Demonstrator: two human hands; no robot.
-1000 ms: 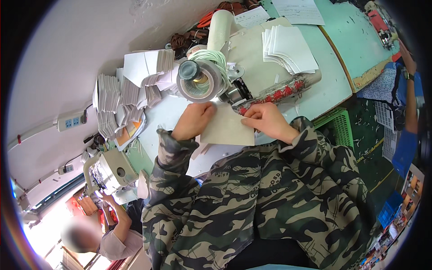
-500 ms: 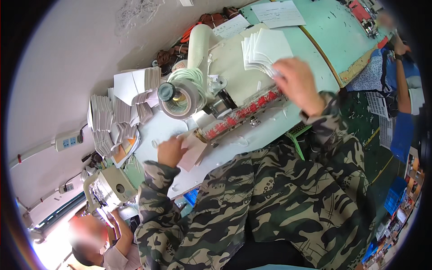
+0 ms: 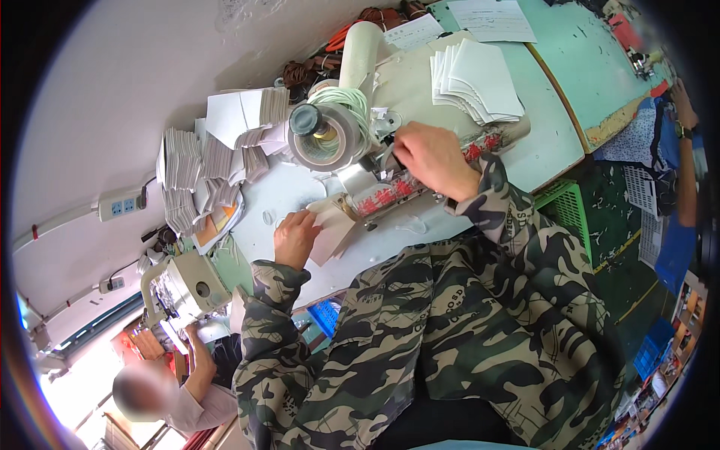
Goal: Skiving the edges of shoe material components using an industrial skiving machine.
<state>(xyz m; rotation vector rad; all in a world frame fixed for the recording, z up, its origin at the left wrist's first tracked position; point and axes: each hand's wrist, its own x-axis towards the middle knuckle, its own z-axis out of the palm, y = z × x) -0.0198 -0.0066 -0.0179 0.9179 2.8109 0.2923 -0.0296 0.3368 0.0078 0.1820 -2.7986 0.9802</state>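
My left hand [image 3: 295,238] has its fingers bent over the left edge of a few pale pink card-like panels [image 3: 330,238], which lie at the left end of the machine. My right hand [image 3: 435,156] is curled at the middle of the machine, its fingertips down by a dark metal part; what they pinch, if anything, is hidden. Beneath that hand runs the machine's long arm [image 3: 386,196], with flaking red paint. A fanned pile of white panels [image 3: 480,79] rests on the machine bed, right of my right hand.
A tape reel [image 3: 346,142] with pale green cord rises behind the machine. Several stacks of panels [image 3: 180,161] stand at left by the wall. A co-worker sits at another machine [image 3: 193,289] lower left; another person is at far right. A green crate [image 3: 564,214] stands beside the table.
My right hand has left the white panels and moved left to the middle of the machine. My left hand stays at the pink panels. The whole view has shifted slightly.
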